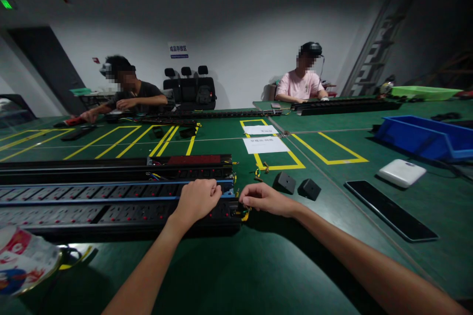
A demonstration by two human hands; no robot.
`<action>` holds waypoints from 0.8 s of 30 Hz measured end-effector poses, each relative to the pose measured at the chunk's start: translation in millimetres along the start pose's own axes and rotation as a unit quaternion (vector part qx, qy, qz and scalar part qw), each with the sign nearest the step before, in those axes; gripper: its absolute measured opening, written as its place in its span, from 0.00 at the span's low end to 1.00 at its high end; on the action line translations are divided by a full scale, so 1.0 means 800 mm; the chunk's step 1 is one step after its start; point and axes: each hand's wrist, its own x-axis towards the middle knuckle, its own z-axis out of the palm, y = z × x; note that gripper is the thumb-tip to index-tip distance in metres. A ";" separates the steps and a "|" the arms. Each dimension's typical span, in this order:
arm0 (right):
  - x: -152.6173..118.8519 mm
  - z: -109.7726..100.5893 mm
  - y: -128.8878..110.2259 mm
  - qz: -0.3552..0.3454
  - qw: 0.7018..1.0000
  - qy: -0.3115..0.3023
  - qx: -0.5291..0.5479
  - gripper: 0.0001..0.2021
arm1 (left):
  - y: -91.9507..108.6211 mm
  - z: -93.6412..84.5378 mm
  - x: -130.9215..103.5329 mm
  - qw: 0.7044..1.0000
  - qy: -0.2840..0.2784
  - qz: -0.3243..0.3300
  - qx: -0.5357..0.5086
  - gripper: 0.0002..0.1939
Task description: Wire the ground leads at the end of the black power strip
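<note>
Long black socket strips lie side by side at the left, their right ends near the middle of the view. My left hand rests on the nearest strips close to that end, its fingers curled; what they hold, if anything, is hidden. Beside the strip end, my right hand has thumb and forefinger pinched near short yellow-green wires; whatever is between the fingertips is too small to name. Two black end blocks sit just beyond my right hand.
A phone, a white box and a blue bin are at the right. A printed tub stands at the near left. Papers lie ahead. Two people work across the green table.
</note>
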 end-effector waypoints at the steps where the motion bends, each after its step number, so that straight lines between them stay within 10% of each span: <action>1: 0.000 0.000 -0.001 0.001 1.000 0.001 -0.006 0.22 | 0.000 0.000 0.000 1.000 0.000 0.000 0.000 0.18; 15: 0.003 -0.002 0.016 -0.050 0.992 0.017 -0.115 0.30 | 0.001 -0.003 -0.001 1.000 -0.003 0.003 -0.010 0.18; 24: -0.002 -0.005 0.016 0.026 0.996 0.080 0.025 0.29 | -0.001 0.000 0.000 1.000 -0.002 0.005 -0.008 0.18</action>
